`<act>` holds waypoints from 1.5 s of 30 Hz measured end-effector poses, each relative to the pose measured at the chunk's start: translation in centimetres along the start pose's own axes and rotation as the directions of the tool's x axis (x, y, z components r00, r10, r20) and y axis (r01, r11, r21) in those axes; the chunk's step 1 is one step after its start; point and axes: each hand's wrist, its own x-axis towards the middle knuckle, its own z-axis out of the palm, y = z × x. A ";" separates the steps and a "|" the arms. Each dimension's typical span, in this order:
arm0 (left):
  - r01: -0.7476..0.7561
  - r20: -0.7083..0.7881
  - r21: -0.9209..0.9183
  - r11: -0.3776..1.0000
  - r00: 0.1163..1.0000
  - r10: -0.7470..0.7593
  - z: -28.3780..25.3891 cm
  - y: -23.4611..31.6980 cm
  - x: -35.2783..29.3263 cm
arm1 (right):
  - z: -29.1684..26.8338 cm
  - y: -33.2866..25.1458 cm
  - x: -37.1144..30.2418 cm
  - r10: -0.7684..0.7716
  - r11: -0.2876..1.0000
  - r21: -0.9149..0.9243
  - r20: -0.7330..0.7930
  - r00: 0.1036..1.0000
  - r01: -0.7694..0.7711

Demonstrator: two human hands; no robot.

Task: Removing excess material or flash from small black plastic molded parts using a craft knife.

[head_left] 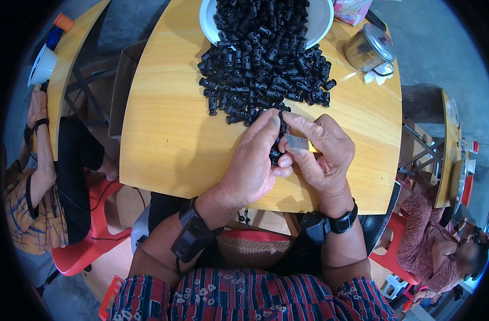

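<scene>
My left hand (247, 158) is closed on black plastic cord locks, with one cord lock (282, 127) upright between thumb and fingers and more black pieces (275, 155) in the curl of the palm. Against it, my right hand (330, 152) grips a small flat grey metal tool (296, 143) with a yellow part; its exact kind is unclear. The right index fingertip touches the top of the upright cord lock. Just beyond my hands lies a large heap of black cord locks (266, 69), spilling from a white basin (207, 24) onto the wooden table (169, 117).
A lidded metal pot (362, 48) stands at the far right beside crumpled white tissue (379, 75) and a pink-and-white packet (352, 9). People sit at other tables to the left and right. A red stool (89, 235) is at the left.
</scene>
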 end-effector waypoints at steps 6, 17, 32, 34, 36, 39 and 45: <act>0.020 0.090 -0.156 0.988 0.996 -0.006 -1.1 -0.4 0.0 | 0.0 -0.3 0.0 -0.066 0.996 -0.057 -0.009 0.998 0.065; 0.002 -0.075 -0.034 0.999 0.997 -0.005 0.6 0.1 0.1 | -0.5 -0.6 0.2 -0.125 0.988 -0.101 -0.041 0.991 0.121; 0.031 0.064 -0.089 0.996 0.998 -0.026 0.1 0.2 -0.1 | 0.3 0.3 -0.2 0.052 0.989 -0.143 0.065 0.997 -0.042; 0.030 0.002 -0.074 0.997 1.000 -0.030 0.3 0.2 -0.1 | 0.4 0.3 -0.2 0.042 0.988 -0.149 0.075 0.996 -0.030; 0.028 0.013 -0.075 0.997 1.000 -0.027 0.2 0.1 -0.1 | 0.5 0.2 -0.2 0.064 0.985 -0.163 0.064 0.996 -0.053; 0.026 0.036 -0.082 0.996 0.999 -0.023 0.0 0.1 -0.1 | 0.4 0.1 -0.1 0.056 0.981 -0.192 0.075 0.996 -0.041; 0.030 -0.015 -0.082 0.996 0.999 -0.031 0.3 0.1 -0.2 | 0.5 0.0 -0.1 0.071 0.980 -0.193 0.078 0.994 -0.055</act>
